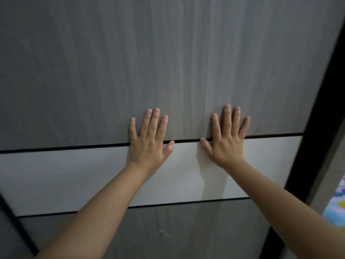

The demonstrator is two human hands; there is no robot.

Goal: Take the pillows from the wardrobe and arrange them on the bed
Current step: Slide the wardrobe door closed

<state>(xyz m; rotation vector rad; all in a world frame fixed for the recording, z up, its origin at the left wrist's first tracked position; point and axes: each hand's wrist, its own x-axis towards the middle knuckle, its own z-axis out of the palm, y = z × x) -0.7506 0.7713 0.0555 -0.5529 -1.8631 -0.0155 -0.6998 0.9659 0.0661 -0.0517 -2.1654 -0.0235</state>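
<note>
Both hands are pressing flat, fingers spread, on the wardrobe door (168, 62): left hand (149, 139) at 9 o'clock of right hand (226, 139), equally near. Door's dark edge (317, 109) is lying at 3 o'clock. Pillows are not showing.

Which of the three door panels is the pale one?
The middle band, light grey between two darker wood-grain panels; both hands' palms lie on it.

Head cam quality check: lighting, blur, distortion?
Head view: dim, flat light; both hands, left hand and right hand, reasonably sharp on the wardrobe door, soft shadow below the right hand on the pale band; wide-angle tilt skews the dark frame; colourful patch at right edge blurred.
</note>
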